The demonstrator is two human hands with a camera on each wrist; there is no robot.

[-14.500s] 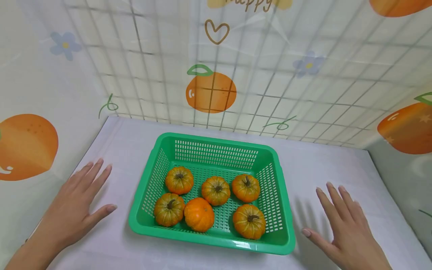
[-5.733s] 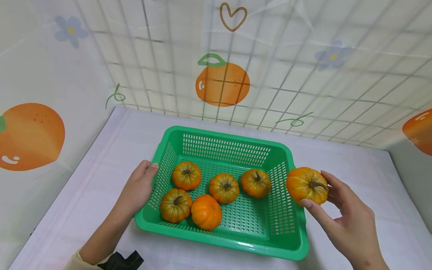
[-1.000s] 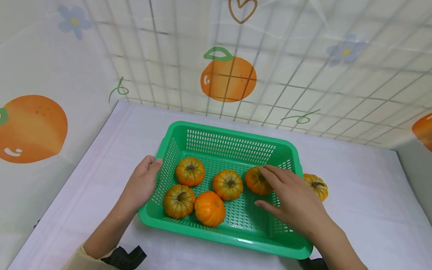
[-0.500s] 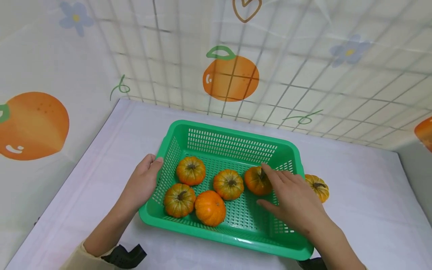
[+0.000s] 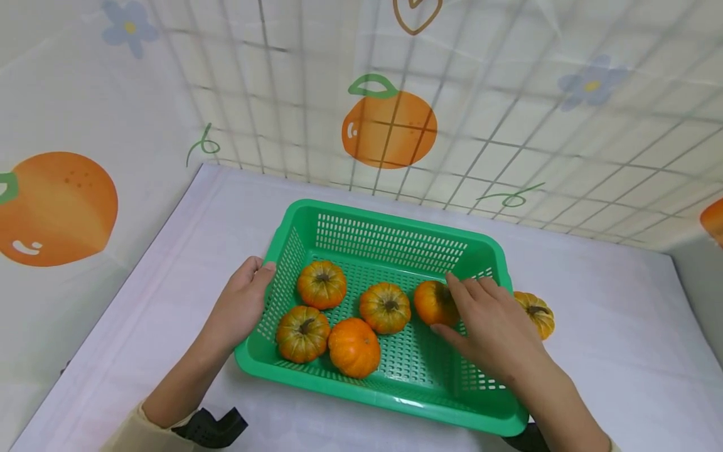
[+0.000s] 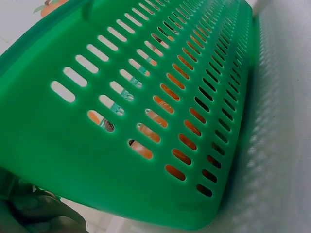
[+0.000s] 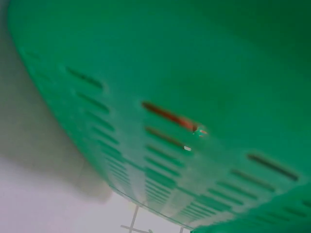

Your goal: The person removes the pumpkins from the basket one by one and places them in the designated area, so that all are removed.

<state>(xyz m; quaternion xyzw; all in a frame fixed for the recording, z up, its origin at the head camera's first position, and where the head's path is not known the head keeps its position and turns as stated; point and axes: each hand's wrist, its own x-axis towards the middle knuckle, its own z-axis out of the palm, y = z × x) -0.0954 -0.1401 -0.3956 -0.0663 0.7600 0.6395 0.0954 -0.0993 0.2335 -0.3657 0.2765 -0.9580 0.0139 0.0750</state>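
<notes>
My left hand [image 5: 240,301] grips the left rim of the green plastic basket [image 5: 373,398], thumb on top; in the left wrist view its curled fingers [image 6: 46,211] show under the rim. My right hand [image 5: 497,320] reaches over the basket's right side and holds a small pumpkin [image 5: 433,302] between thumb and fingers. That pumpkin is tipped, its orange side facing left and its stem hidden by the hand. Several other pumpkins lie in the basket, one a plain brighter orange pumpkin [image 5: 354,348] near the front. The right wrist view shows only the basket's outer wall [image 7: 146,63].
Outside the basket, a striped pumpkin [image 5: 536,314] lies on the white-covered table [image 5: 610,314] to the right, partly behind my right hand. A wire grid under printed sheeting [image 5: 480,119] stands along the back, with plain sheeted walls at both sides.
One pumpkin has gone from the basket to the table on its right. My left hand has taken hold of the rim. My right hand has closed round another pumpkin, which has tipped.
</notes>
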